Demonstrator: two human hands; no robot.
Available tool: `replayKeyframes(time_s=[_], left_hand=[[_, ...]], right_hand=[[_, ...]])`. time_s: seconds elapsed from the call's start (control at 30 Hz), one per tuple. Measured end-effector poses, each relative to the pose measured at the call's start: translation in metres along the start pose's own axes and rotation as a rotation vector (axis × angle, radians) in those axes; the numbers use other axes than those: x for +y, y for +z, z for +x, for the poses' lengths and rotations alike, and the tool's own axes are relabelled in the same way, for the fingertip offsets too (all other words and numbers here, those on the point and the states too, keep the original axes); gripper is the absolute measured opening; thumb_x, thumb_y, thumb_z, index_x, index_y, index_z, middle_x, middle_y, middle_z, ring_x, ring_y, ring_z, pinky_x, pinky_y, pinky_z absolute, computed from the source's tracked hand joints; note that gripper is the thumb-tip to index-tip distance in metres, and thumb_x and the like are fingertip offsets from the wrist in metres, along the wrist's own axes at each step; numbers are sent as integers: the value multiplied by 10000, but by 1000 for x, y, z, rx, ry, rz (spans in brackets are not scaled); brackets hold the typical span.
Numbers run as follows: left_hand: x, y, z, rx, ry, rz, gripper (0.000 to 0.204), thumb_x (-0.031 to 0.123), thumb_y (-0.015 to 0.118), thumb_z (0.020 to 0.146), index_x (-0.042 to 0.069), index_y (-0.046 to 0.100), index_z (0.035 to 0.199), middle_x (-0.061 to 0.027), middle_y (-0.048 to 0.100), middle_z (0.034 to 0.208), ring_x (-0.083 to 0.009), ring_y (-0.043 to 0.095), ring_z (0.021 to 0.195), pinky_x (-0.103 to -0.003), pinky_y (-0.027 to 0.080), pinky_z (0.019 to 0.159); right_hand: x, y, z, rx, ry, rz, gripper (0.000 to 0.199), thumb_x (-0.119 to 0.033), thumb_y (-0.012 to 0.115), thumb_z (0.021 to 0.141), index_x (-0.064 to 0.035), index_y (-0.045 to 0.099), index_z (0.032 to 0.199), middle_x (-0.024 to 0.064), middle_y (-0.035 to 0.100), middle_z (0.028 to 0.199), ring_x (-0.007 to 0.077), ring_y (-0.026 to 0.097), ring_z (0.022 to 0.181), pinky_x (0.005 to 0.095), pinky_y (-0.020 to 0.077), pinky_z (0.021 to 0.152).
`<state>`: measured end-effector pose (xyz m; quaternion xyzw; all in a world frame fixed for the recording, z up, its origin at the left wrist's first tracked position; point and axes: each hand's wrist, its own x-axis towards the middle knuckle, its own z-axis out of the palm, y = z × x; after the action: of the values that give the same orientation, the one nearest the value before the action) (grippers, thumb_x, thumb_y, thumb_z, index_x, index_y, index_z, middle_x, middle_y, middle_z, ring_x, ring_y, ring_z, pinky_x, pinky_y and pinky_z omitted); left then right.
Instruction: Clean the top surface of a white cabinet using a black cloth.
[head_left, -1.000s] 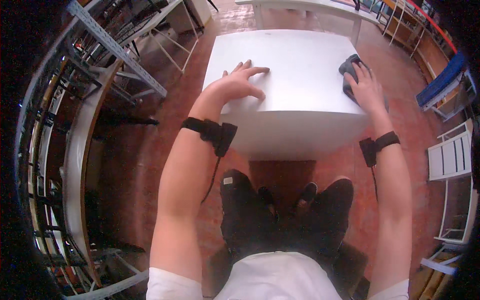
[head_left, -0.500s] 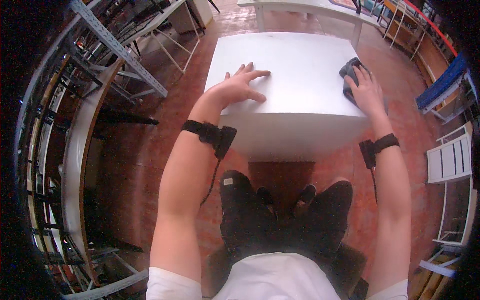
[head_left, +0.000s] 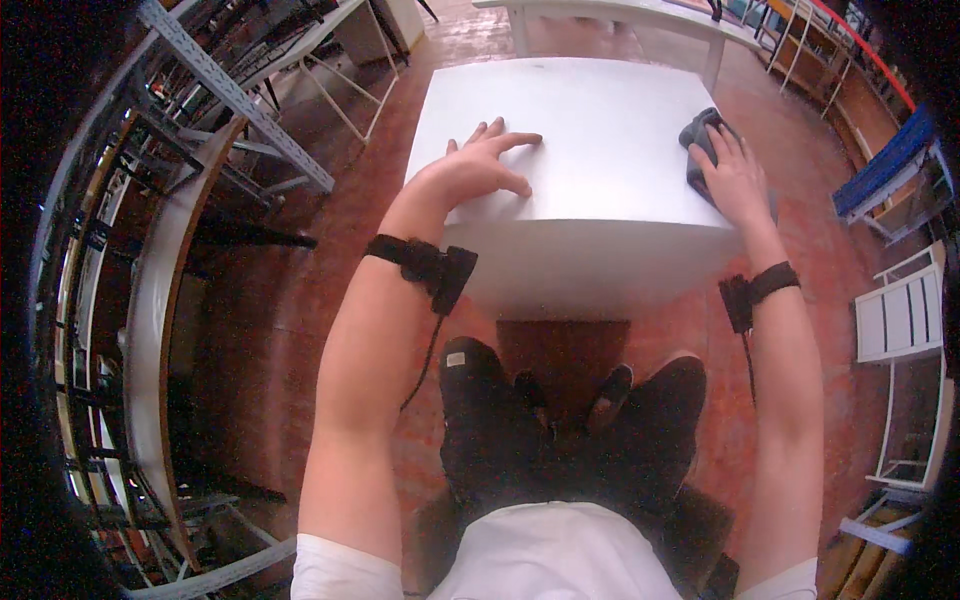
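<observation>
Plainly, in the single head view, a white table (head_left: 600, 140) is seen beyond the knees, its front face shaded and its base lost in shadow. The left hand (head_left: 480, 166) is placed at the left part of the tabletop, its fingers spread apart and nothing held; its palm is hidden. By the right hand (head_left: 736, 178), well apart from the left, a dark grey object (head_left: 696, 127) is largely covered at the table's right edge. Only its upper end and left side are exposed, so its kind cannot be told, nor whether it is clamped or merely covered. A black strap (head_left: 400, 250) is worn on the left forearm, and a thin cord (head_left: 424, 366) is lost to sight below it. The shoes (head_left: 613, 385) are partly hidden between dark trousers (head_left: 480, 430). At right, a white slatted rack (head_left: 900, 318) is bent by the lens.
</observation>
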<state>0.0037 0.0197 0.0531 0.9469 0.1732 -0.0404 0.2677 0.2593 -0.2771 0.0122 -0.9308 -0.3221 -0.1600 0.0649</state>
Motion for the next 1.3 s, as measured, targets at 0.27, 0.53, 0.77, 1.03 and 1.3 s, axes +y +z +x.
replayKeyframes(time_s=[0.27, 0.53, 0.77, 1.03, 1.3], left_hand=[[5, -4, 3, -30, -35, -39, 942, 283, 873, 693, 381, 491, 1548, -243, 112, 1731, -387, 71, 1615, -532, 196, 1280], [2, -1, -2, -1, -9, -51, 926, 336, 866, 714, 354, 486, 1559, -247, 125, 1728, -377, 53, 1619, -533, 75, 1296], [-2, 2, -5, 13, 31, -18, 880, 366, 814, 751, 370, 475, 1562, -255, 114, 1728, -364, 24, 1624, -563, -19, 1284], [-16, 3, -6, 37, 129, -2, 787, 389, 735, 834, 301, 471, 1570, -265, 187, 1708, -368, 98, 1615, -586, 21, 1279], [-72, 35, -30, 683, -77, 661, 441, 327, 492, 1068, 110, 592, 1439, -225, 520, 1531, -419, 478, 1422, -522, 381, 1180]], right_hand=[[1, 2, 0, 22, -18, -26, 691, -603, 434, 1037, -141, 494, 1546, 144, 446, 1620, 412, 400, 1485, 514, 326, 1225], [-1, -2, 0, -16, 8, -3, 702, -613, 429, 1032, -155, 477, 1562, 128, 411, 1647, 403, 379, 1503, 503, 298, 1244], [0, -1, 0, 18, -1, -40, 659, -567, 460, 1038, -157, 484, 1553, 104, 443, 1624, 391, 409, 1478, 474, 348, 1211], [2, 2, 2, -2, -39, -39, 691, -604, 438, 1029, -153, 501, 1548, 124, 426, 1638, 403, 386, 1497, 493, 315, 1233], [31, 39, 19, 33, -174, -147, 640, -555, 413, 1054, -161, 493, 1551, 112, 409, 1651, 411, 401, 1484, 515, 320, 1229]])
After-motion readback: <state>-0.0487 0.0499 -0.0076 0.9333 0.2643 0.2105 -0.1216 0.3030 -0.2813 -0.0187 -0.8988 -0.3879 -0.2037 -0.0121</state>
